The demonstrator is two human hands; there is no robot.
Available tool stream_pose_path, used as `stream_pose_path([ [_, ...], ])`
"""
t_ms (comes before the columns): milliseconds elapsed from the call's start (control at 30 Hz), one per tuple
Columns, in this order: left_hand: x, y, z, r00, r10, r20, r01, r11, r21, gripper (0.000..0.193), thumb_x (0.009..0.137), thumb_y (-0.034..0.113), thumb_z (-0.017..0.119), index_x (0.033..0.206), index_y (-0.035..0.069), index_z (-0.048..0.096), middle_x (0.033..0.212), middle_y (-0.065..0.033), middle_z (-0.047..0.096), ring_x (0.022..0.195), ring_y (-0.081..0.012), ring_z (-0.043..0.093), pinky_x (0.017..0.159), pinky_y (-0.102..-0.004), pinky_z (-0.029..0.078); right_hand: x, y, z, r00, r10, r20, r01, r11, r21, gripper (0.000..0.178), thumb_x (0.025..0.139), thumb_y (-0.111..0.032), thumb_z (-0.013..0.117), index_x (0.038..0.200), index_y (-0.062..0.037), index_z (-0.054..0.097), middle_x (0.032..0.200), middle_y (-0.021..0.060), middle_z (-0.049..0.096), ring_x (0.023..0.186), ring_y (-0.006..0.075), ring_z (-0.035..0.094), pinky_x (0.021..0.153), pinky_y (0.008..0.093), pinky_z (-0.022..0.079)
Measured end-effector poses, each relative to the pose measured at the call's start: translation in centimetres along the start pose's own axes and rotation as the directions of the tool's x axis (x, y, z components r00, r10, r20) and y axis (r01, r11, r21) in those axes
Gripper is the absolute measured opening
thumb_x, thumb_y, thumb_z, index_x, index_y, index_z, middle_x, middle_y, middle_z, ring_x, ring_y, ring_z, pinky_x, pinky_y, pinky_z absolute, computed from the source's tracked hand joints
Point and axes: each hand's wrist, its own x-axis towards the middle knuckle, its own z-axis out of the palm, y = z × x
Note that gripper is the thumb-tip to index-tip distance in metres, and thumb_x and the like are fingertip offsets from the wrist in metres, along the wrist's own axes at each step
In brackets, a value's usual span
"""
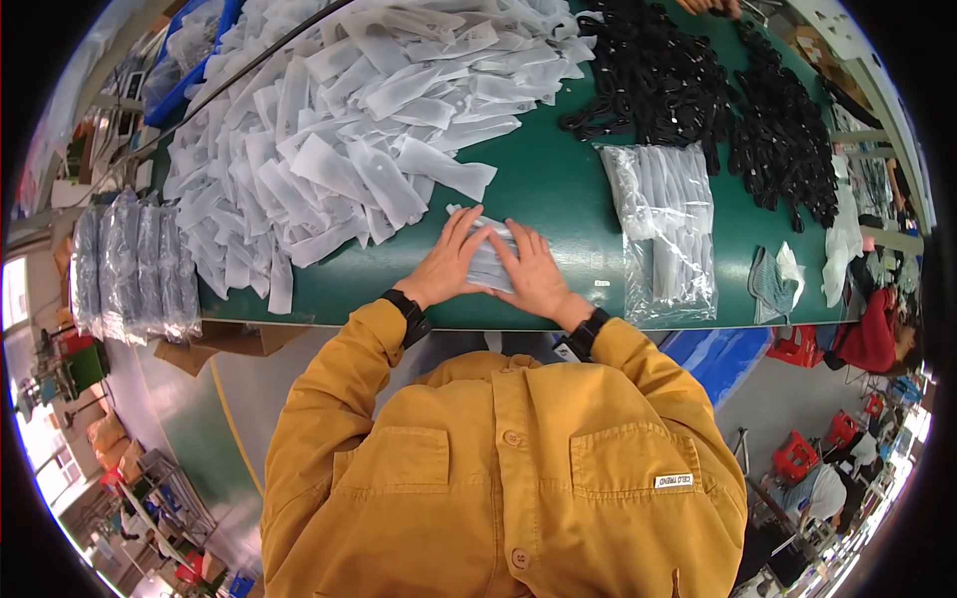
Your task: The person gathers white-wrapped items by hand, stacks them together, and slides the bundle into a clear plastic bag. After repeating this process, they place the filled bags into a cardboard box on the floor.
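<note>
Near the front edge of the green table, a small stack of frosted plastic packets lies between my two hands. My left hand grips its left side, fingers pointing up and inward. From the right, my right hand closes on the same stack, with thumb and fingers along its top. The fingers hide part of the packets, so their contents cannot be made out. Just beyond my hands spreads a large heap of loose frosted packets. To the right lies a clear plastic bag with similar packets lined up inside.
Two piles of black cords cover the far right of the green table. Filled clear bags stand at the left edge. A grey cloth lies at the right front. Another person's hand shows at the far edge.
</note>
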Motion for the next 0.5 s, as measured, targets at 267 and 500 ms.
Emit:
stream_pose_path([
  [267, -0.5, -1.3, 0.3, 0.997, 0.067, -0.030, -0.060, 0.978, 0.200, 0.086, 0.070, 0.025, 0.080, 0.140, 0.002, 0.036, 0.137, -0.0205, 0.037, 0.124, -0.0438, 0.037, 0.107, -0.0511, 0.031, 0.3, 1.1, 1.1, 0.997, -0.042, -0.064, 0.041, 0.999, -0.012, 0.078, 0.067, -0.022, 0.080, 0.135, -0.0073, 0.045, 0.119, 0.0219, 0.047, 0.107, 0.0401, 0.047, 0.091, 0.0491, 0.041],
  [500, 4.7, 6.3, 2.1, 0.980, 0.200, 0.022, -0.180, 0.920, -0.348, 0.062, 0.079, 0.023, 0.070, 0.133, 0.004, 0.048, 0.132, -0.0164, 0.043, 0.119, -0.0364, 0.043, 0.103, -0.0447, 0.037, -11.8, -0.6, -6.1, 0.915, 0.395, 0.083, -0.386, 0.795, 0.468, 0.079, 0.068, -0.023, 0.083, 0.137, -0.0079, 0.049, 0.110, 0.0180, 0.050, 0.104, 0.0364, 0.050, 0.091, 0.0405, 0.043],
])
